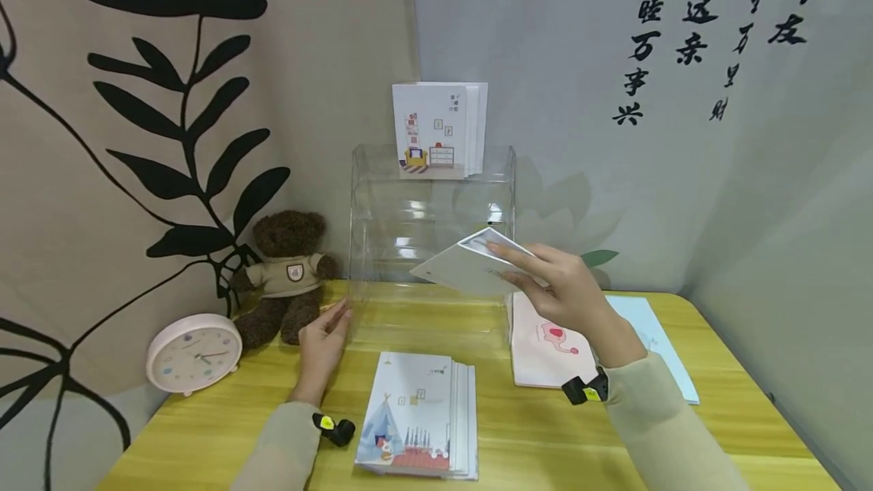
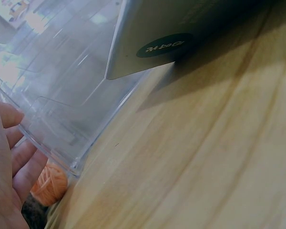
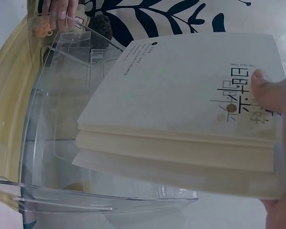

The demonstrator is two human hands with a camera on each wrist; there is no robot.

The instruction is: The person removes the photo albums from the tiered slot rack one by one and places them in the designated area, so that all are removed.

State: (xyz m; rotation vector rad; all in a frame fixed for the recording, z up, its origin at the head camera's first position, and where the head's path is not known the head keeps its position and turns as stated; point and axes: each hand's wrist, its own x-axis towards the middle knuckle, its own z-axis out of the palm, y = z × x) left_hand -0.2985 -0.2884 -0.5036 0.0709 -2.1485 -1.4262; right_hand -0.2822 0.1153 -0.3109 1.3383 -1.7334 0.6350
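My right hand [image 1: 555,283] grips a small stack of pale notebooks [image 3: 181,90] by one end, thumb on the cover with dark lettering. In the head view, the notebooks tilt in front of a clear, tiered plastic rack [image 1: 361,211]. My left hand [image 1: 323,343] is at the rack's lower left side, its relaxed fingers [image 2: 24,157] right at the clear edge. On the rack's top tier stand white notebooks [image 1: 430,135] with a room drawing. Nearer me on the table lies another stack of notebooks [image 1: 409,415], a blue tent drawn on its top cover.
Left of the rack sit a brown teddy bear [image 1: 289,275] and a round pink clock [image 1: 194,354]. A pink booklet [image 1: 542,362] and a light blue booklet [image 1: 658,339] lie on the wooden table [image 1: 743,415] at right. An orange yarn ball [image 2: 52,183] is beside the rack.
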